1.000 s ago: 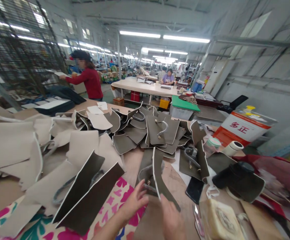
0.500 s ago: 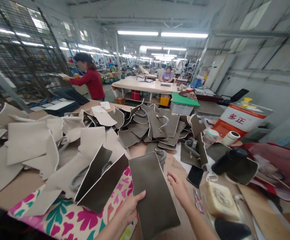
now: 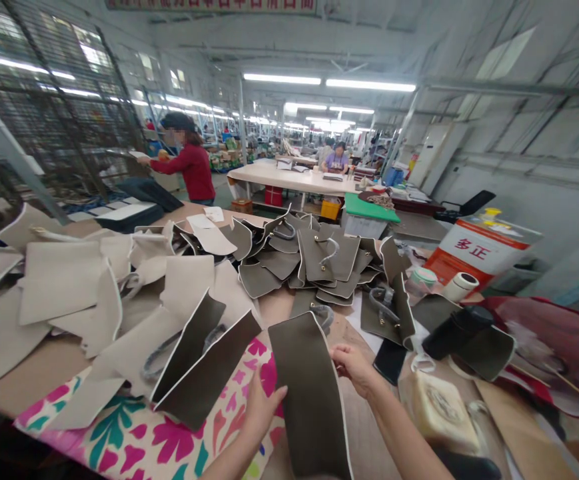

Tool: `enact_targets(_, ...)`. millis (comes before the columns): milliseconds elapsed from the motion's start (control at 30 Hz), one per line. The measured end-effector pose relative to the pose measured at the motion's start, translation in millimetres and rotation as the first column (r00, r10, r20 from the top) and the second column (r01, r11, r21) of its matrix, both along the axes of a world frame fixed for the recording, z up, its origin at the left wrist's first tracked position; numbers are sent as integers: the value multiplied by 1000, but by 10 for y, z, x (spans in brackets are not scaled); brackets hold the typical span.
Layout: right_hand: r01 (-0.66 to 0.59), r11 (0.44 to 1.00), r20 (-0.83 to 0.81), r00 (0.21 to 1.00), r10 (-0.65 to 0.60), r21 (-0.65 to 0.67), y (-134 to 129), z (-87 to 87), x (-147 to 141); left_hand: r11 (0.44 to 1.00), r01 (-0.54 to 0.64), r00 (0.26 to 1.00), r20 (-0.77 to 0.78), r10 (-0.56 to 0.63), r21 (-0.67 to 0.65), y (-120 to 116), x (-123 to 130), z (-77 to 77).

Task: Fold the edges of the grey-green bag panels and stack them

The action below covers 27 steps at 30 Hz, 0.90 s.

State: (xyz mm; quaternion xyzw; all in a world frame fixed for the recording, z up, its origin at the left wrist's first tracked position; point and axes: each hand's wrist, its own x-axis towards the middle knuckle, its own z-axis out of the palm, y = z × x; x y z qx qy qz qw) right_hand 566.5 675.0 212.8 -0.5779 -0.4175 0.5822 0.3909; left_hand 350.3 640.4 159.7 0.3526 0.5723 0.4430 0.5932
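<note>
A dark olive bag panel (image 3: 309, 393) with pale edging stands tilted in front of me. My right hand (image 3: 352, 367) pinches its right edge between thumb and fingers. On the other side, my left hand (image 3: 264, 403) has its fingers stretched and thumb apart, the thumb tip at the panel's left edge. Left of that hand, a folded olive bag piece (image 3: 214, 367) with a wrapped grey handle lies on a floral cloth (image 3: 169, 433). Behind the panel, another grey-wrapped handle (image 3: 325, 319) partly shows.
Olive bag pieces (image 3: 319, 257) are heaped ahead, cream pieces (image 3: 62, 277) at left. To the right are a phone (image 3: 390, 360), a black bottle (image 3: 456, 330), a yellowish block (image 3: 444, 410) and an orange-and-white container (image 3: 474, 250). A person in red (image 3: 192, 170) stands beyond.
My right hand has closed on the panel's right edge. The panel has turned and shifted right, looking narrower. My left hand's fingers have opened out beside it.
</note>
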Motion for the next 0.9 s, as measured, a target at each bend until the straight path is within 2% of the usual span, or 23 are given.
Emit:
enact_targets(33, -5, 1000, 14, 1000, 5, 3, 1, -7, -45, 993, -14, 995, -100, 26, 115, 32, 10, 27)
enact_targets(100, -20, 1000, 50, 999, 19, 8, -3, -74, -169, 968, 83, 979, -199, -35, 239, 89, 76, 89)
enact_targets(167, -25, 999, 104, 994, 22, 32, -20, -194, -312, 955, 203, 970, -174, -167, 217, 139, 194, 122)
enact_targets(200, -21, 998, 133, 991, 13, 55, -33, -263, -378, 956, 223, 969, -154, -195, 189, 163, 261, 119)
enact_targets(300, 12, 990, 205, 978, -41, 139, -77, -444, -503, 969, 210, 975, -103, -198, 129, 226, 435, 40)
enact_targets(400, 51, 984, 234, 968, -90, 169, -94, -524, -500, 969, 218, 975, -62, -212, 119, 247, 528, -55)
enact_targets(600, 90, 982, 284, 949, -135, 166, 12, -478, -347, 960, 265, 964, -35, -262, 93, 205, 607, -90)
enact_targets(800, 17, 1000, 219, 975, -20, 14, 25, -396, -362, 974, 225, 974, -36, -224, 14, 356, 576, -7)
enact_targets(900, 1, 1000, 218, 976, 3, -16, -7, -378, -417, 976, 217, 972, -85, -218, -16, 442, 550, 22)
